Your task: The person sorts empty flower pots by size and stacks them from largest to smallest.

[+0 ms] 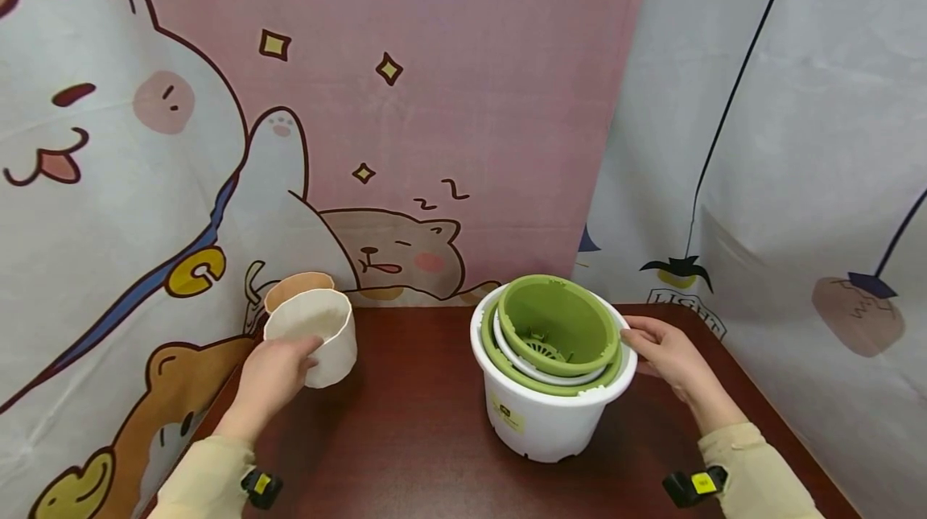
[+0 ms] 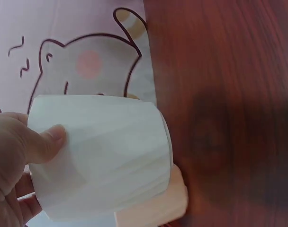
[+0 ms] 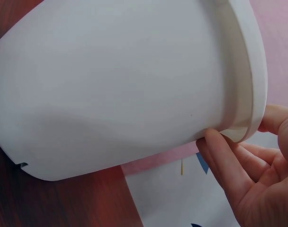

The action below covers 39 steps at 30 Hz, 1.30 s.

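Observation:
On the left, my left hand (image 1: pixel 273 378) pinches the rim of a small cream-white pot (image 2: pixel 101 156), its thumb against the wall. Behind that pot stands a peach-orange pot (image 1: pixel 298 286), partly hidden by it. Over on the right, my right hand (image 1: pixel 669 354) grips the rim of a large white flowerpot (image 3: pixel 120 85), with fingertips beneath the lip. Nested inside the large pot are green pots and a white one; the innermost green pot (image 1: pixel 532 318) tilts and shows a slotted bottom.
Beneath everything lies a dark red-brown wooden table (image 1: pixel 405 422). A pink cloth backdrop (image 1: pixel 463 100) with cartoon animals rises along the back and left. To the right hangs a pale cloth (image 1: pixel 818 141) printed with lamps.

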Each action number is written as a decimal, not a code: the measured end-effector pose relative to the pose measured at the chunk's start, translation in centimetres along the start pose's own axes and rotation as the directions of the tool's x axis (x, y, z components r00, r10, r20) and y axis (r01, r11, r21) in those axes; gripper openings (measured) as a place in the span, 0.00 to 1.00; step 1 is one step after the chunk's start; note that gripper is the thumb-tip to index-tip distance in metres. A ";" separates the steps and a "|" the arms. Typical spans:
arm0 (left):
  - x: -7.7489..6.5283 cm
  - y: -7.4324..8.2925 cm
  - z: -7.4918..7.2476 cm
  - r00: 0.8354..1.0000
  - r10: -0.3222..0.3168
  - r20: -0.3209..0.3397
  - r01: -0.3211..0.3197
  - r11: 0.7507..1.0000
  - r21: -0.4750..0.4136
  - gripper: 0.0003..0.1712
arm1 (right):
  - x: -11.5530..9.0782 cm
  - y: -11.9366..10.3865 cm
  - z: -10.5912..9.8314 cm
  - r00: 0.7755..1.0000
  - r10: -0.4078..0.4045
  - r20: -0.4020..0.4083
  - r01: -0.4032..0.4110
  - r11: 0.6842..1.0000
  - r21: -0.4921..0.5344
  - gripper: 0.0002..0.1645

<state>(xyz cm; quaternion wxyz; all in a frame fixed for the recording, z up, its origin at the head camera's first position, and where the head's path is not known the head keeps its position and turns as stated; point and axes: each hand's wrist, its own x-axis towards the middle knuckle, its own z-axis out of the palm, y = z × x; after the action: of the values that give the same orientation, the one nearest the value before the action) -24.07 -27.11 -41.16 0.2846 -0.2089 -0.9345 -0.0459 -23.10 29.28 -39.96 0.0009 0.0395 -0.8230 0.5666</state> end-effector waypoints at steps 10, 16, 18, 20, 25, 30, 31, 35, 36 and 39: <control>2.2 1.9 -1.1 0.992 0.097 -0.082 -0.095 0.995 0.016 0.16 | 0.0 0.1 0.0 1.000 0.000 -0.001 0.000 1.000 0.017 0.35; 3.5 3.4 -2.0 0.986 0.118 -0.119 -0.116 0.993 0.021 0.15 | 0.0 0.0 0.0 1.000 0.010 -0.007 -0.010 1.000 -0.010 0.36; 4.0 4.0 -2.2 0.981 0.135 -0.139 -0.134 0.991 0.013 0.15 | -0.1 -0.1 -0.1 1.000 0.009 -0.008 -0.009 1.000 -0.008 0.36; 4.5 4.4 -2.4 0.975 0.155 -0.160 -0.157 0.988 0.005 0.15 | -0.1 -0.1 -0.1 1.000 0.007 -0.009 -0.007 1.000 -0.005 0.36; 5.7 5.5 -2.7 0.960 0.202 -0.196 -0.210 0.978 -0.019 0.13 | -0.1 0.0 0.0 1.000 0.001 -0.010 -0.001 1.000 0.005 0.35; 6.8 6.3 -3.2 0.948 0.221 -0.227 -0.236 0.971 -0.039 0.13 | 0.0 0.1 0.1 1.000 0.003 -0.001 -0.003 1.000 0.007 0.35; 7.0 6.5 -3.3 0.946 0.224 -0.234 -0.240 0.970 -0.044 0.13 | 0.0 0.1 0.1 1.000 0.006 -0.002 -0.006 1.000 0.005 0.35; 7.9 7.4 -3.8 0.937 0.232 -0.262 -0.256 0.965 -0.060 0.12 | 0.0 0.1 0.1 1.000 0.016 -0.006 -0.016 1.000 0.002 0.34; 8.2 7.7 -4.0 0.934 0.237 -0.269 -0.263 0.963 -0.065 0.12 | 0.0 0.0 0.1 1.000 0.016 -0.008 -0.016 1.000 -0.001 0.35; 8.9 8.4 -4.5 0.924 0.251 -0.289 -0.283 0.956 -0.074 0.11 | -0.1 0.0 0.1 1.000 0.008 -0.007 -0.008 1.000 -0.004 0.35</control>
<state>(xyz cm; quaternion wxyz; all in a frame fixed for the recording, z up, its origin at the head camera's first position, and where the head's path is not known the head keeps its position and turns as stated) -24.93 -17.16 -32.82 0.4033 -0.3421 -0.8440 -0.0889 -23.05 29.22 -39.96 0.0014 0.0342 -0.8244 0.5649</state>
